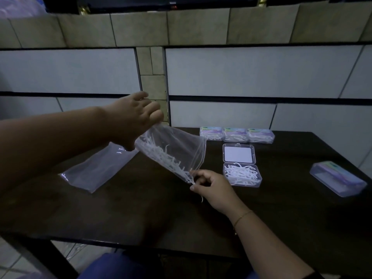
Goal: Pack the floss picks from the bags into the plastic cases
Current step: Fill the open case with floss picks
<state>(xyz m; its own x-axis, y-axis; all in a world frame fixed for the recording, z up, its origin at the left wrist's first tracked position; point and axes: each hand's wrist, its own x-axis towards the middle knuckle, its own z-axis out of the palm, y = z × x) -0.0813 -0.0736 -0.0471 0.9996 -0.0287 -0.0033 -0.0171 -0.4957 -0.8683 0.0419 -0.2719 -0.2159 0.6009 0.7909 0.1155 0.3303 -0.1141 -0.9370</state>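
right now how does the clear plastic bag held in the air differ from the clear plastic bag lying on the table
The held clear plastic bag hangs tilted above the dark table, gripped by the left hand at its upper end and the right hand at its lower end; the clear plastic bag lying on the table is untouched. The held one contains white floss picks; the lying one looks empty and flat. Both are transparent.

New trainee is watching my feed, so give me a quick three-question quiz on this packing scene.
1. True or false: the open case already holds floss picks.
2. How many closed cases stand in the row at the table's far edge?
3. Which hand lifts the bag by its bottom end? A) left hand B) right hand

Key: 1 true. 2 three. 3 A; the right hand pinches picks at the bag's lowered mouth.
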